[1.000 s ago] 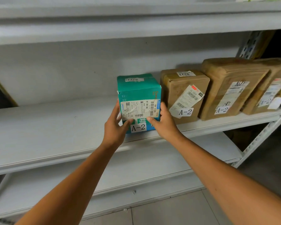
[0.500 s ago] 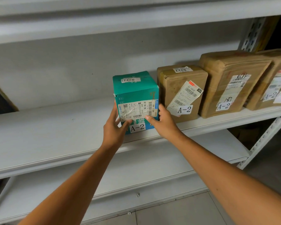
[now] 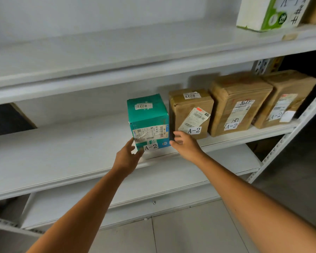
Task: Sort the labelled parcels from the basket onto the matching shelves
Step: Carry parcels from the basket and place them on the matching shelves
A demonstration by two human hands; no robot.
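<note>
The green box (image 3: 148, 121) marked A-2 stands on the middle shelf (image 3: 62, 148), just beside a brown parcel (image 3: 190, 114) marked the same. The left hand (image 3: 127, 157) and the right hand (image 3: 185, 145) are at its front corners, fingers loose, gripping nothing. The placing looks finished. The next move needs another parcel from the basket, which is not in view.

place: parcel stockroom, pretty sure | why: white metal shelves (image 3: 62, 147) on slotted uprights (image 3: 288, 136) | taped brown parcels (image 3: 239, 106) lined up, courier barcodes on them | printed A-2 tags (image 3: 194, 130) | grey tiled floor (image 3: 190, 234)
</note>
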